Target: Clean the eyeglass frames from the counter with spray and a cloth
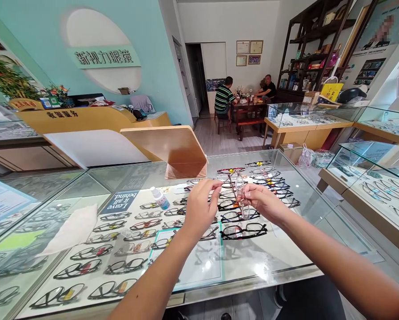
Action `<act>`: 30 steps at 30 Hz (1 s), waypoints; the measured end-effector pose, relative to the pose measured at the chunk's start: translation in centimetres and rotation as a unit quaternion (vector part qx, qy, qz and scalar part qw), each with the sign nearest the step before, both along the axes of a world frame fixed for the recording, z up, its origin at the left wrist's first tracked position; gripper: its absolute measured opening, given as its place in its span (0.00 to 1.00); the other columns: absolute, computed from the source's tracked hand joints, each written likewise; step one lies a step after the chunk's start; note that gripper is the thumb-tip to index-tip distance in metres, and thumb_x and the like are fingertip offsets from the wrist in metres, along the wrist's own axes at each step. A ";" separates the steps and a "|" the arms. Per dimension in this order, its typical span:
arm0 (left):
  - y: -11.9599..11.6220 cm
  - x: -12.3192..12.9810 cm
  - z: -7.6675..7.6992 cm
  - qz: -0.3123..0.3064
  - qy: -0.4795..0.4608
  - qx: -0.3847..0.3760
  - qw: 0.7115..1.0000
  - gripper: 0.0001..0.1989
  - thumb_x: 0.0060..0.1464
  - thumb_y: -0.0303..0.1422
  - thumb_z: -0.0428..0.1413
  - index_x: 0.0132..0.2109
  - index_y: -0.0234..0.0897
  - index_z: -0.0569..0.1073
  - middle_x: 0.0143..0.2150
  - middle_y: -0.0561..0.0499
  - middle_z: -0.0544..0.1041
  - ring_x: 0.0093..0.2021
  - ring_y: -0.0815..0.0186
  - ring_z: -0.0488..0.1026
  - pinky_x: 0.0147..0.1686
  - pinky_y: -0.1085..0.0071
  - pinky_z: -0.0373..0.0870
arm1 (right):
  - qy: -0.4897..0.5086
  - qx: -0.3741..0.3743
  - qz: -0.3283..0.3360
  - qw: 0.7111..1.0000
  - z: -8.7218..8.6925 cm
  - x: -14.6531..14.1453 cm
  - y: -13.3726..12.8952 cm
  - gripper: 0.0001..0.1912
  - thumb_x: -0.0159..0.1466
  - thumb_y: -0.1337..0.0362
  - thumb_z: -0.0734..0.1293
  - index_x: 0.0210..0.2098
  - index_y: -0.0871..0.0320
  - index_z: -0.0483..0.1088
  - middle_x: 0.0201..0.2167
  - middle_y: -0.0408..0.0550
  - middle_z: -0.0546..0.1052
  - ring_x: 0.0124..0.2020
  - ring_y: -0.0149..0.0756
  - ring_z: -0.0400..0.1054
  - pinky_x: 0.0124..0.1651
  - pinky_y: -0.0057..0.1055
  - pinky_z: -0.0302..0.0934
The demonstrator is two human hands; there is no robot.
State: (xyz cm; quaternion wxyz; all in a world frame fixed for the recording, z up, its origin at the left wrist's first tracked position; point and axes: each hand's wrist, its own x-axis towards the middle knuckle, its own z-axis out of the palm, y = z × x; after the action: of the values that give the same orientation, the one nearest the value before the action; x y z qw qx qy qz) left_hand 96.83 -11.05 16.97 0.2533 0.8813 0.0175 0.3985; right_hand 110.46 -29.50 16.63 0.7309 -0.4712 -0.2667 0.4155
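Observation:
A pair of eyeglasses (245, 210) with a thin, pale frame is held up over the glass showcase, tilted so that one lens lies above the other. My right hand (264, 202) pinches it near the middle of the frame. My left hand (201, 206) is closed, its thumb and forefinger together at what looks like the end of a temple arm. Beneath the hands, rows of other eyeglasses (244, 231) lie inside the showcase. On the glass to the left stand a small white spray bottle (160, 198) and a pale cloth (73, 229), lying flat.
A wooden-framed mirror or stand (166, 142) rises at the showcase's far edge. A green-bordered sheet (202, 271) lies near the front edge. More glass showcases (369, 178) stand to the right. Two people sit at a dark table (249, 111) at the back.

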 end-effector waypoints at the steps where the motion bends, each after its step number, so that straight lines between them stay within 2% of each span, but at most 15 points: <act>1: 0.3 0.0 0.1 0.020 -0.016 0.030 0.999 0.09 0.75 0.31 0.51 0.51 0.39 0.77 0.45 0.47 0.80 0.47 0.59 0.76 0.49 0.61 0.68 | -0.002 -0.005 0.002 1.000 0.0 0.1 0.0 0.13 0.54 0.57 0.81 0.28 0.55 0.76 0.33 0.46 0.81 0.40 0.40 0.75 0.50 0.37 0.65; 5: 1.4 0.0 0.3 0.107 -0.065 0.120 0.985 0.10 0.74 0.28 0.51 0.50 0.38 0.78 0.44 0.45 0.80 0.44 0.57 0.74 0.45 0.60 0.65 | -0.037 -0.010 0.036 0.999 -0.1 0.4 -0.1 0.07 0.57 0.59 0.74 0.28 0.56 0.76 0.31 0.49 0.82 0.38 0.42 0.75 0.49 0.39 0.63; 8: 1.7 0.0 0.2 0.124 -0.074 0.144 0.979 0.09 0.74 0.28 0.53 0.50 0.39 0.79 0.45 0.45 0.81 0.44 0.56 0.74 0.45 0.60 0.64 | -0.050 0.006 0.074 0.996 -0.2 0.6 -0.3 0.07 0.59 0.60 0.70 0.27 0.56 0.74 0.31 0.51 0.83 0.40 0.44 0.75 0.50 0.40 0.63; 12: 1.4 0.0 0.3 0.123 -0.079 0.133 0.980 0.07 0.73 0.31 0.55 0.52 0.40 0.78 0.48 0.44 0.81 0.48 0.55 0.75 0.48 0.59 0.65 | -0.013 0.029 0.092 0.995 0.0 0.9 -0.6 0.06 0.63 0.60 0.71 0.32 0.54 0.74 0.44 0.52 0.86 0.50 0.47 0.78 0.58 0.45 0.65; 16: 0.6 -0.2 0.5 0.167 -0.159 0.135 0.964 0.11 0.69 0.31 0.60 0.57 0.39 0.76 0.55 0.39 0.78 0.55 0.50 0.74 0.55 0.54 0.65 | 0.017 0.061 0.073 0.995 0.6 1.2 -1.0 0.06 0.66 0.58 0.72 0.36 0.52 0.74 0.52 0.51 0.86 0.59 0.45 0.76 0.64 0.47 0.63; 18: -0.1 -0.3 0.5 0.123 -0.158 0.159 0.967 0.11 0.68 0.29 0.61 0.56 0.40 0.76 0.51 0.41 0.78 0.52 0.53 0.74 0.54 0.56 0.66 | 0.029 0.072 0.059 0.995 1.0 1.2 -1.2 0.07 0.67 0.58 0.73 0.36 0.51 0.72 0.55 0.51 0.85 0.63 0.44 0.75 0.67 0.48 0.62; 21: -1.3 -0.4 0.3 -0.013 -0.066 0.202 0.977 0.13 0.69 0.28 0.60 0.58 0.42 0.77 0.48 0.45 0.79 0.48 0.57 0.74 0.50 0.59 0.67 | 0.028 0.080 0.047 0.995 1.5 1.1 -1.4 0.10 0.67 0.57 0.73 0.34 0.51 0.70 0.59 0.51 0.84 0.64 0.44 0.74 0.68 0.47 0.62; 23: -1.9 -0.3 0.2 -0.061 -0.016 0.216 0.974 0.13 0.70 0.29 0.59 0.59 0.43 0.77 0.48 0.46 0.80 0.48 0.57 0.74 0.48 0.61 0.66 | 0.022 0.079 0.048 0.995 1.6 1.0 -1.5 0.10 0.67 0.57 0.73 0.34 0.51 0.69 0.62 0.51 0.82 0.65 0.45 0.74 0.66 0.46 0.64; 26: -2.3 -0.2 0.0 -0.055 -0.002 0.214 0.975 0.11 0.72 0.32 0.58 0.58 0.43 0.78 0.47 0.46 0.81 0.47 0.57 0.74 0.48 0.61 0.66 | 0.015 0.074 0.050 0.996 1.4 0.7 -1.4 0.09 0.68 0.56 0.72 0.35 0.51 0.70 0.64 0.50 0.81 0.66 0.46 0.73 0.64 0.47 0.67; 30: -2.2 -0.3 0.0 -0.031 -0.001 0.200 0.979 0.08 0.73 0.33 0.58 0.54 0.42 0.80 0.44 0.48 0.83 0.46 0.57 0.74 0.47 0.60 0.64 | -0.001 0.095 0.050 0.994 1.2 0.4 -1.3 0.08 0.69 0.56 0.72 0.37 0.50 0.71 0.63 0.49 0.81 0.69 0.45 0.71 0.73 0.50 0.60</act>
State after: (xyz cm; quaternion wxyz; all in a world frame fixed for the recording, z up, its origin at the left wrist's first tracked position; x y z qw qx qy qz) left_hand 96.55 -13.25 16.97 0.0846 0.9139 -0.0903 0.3867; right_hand 110.87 -30.80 17.82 0.7504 -0.3865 -0.3289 0.4235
